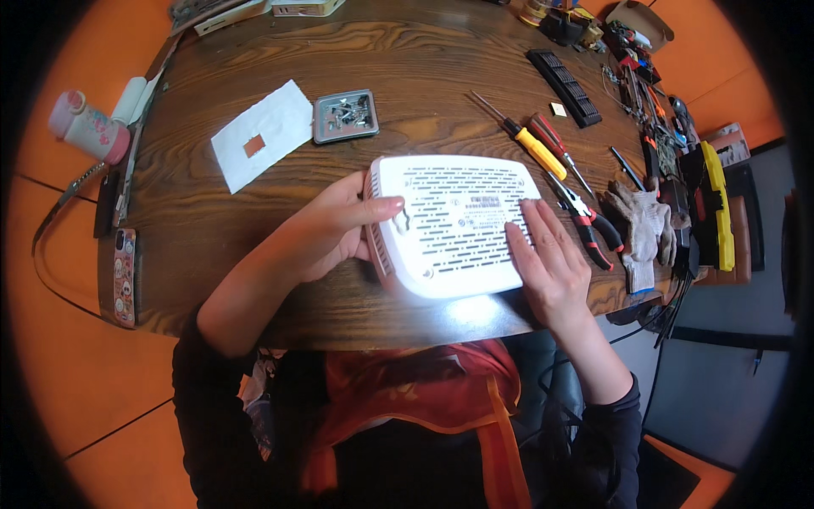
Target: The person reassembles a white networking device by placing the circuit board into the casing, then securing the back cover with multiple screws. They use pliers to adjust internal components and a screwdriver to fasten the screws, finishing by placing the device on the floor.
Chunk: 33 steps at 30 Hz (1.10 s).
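A white plastic box (458, 246), router-like, has rows of slot vents and a small printed label on the face turned up to me. My left hand (343, 216) grips its left end, thumb on the vented face and the other fingers round the side, partly hidden. Across the right part of that face lies my right hand (555, 267), its fingers stretched out and touching the vents. Whether the box rests on the table or is slightly lifted, I cannot tell.
Beyond the box are a white paper sheet (267, 131) and a tray of screws (346, 116). To the right lie a yellow-handled screwdriver (540, 153), a red-handled screwdriver (551, 140), pliers (591, 222) and work gloves (638, 225). A phone (125, 277) sits at the wooden table's left edge.
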Each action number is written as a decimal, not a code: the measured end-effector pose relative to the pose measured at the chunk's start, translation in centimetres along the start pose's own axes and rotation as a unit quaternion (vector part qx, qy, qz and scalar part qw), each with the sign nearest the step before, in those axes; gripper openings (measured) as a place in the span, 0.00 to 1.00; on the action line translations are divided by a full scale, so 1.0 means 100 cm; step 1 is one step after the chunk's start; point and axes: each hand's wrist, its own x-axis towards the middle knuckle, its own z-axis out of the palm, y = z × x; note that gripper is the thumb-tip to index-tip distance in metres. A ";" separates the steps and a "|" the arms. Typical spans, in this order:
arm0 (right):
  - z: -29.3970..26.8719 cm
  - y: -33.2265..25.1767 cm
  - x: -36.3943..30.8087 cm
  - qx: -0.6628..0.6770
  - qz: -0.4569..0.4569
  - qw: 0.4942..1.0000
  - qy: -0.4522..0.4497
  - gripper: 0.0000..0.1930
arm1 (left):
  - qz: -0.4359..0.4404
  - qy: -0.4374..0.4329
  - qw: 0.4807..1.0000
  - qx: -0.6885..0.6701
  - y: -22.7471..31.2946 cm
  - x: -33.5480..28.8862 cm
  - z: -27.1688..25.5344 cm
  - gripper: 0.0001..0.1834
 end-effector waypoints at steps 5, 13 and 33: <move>-0.010 0.007 -0.017 0.210 0.108 0.969 -0.073 0.38 | 0.005 0.018 0.999 0.030 -0.005 0.002 0.003 0.35; -0.004 0.017 -0.037 0.372 0.263 0.883 -0.113 0.53 | -0.065 0.038 0.966 0.246 0.009 -0.002 -0.003 0.42; -0.010 0.005 -0.029 0.315 0.255 0.905 -0.131 0.49 | -0.194 0.037 0.908 0.370 0.035 -0.014 0.004 0.45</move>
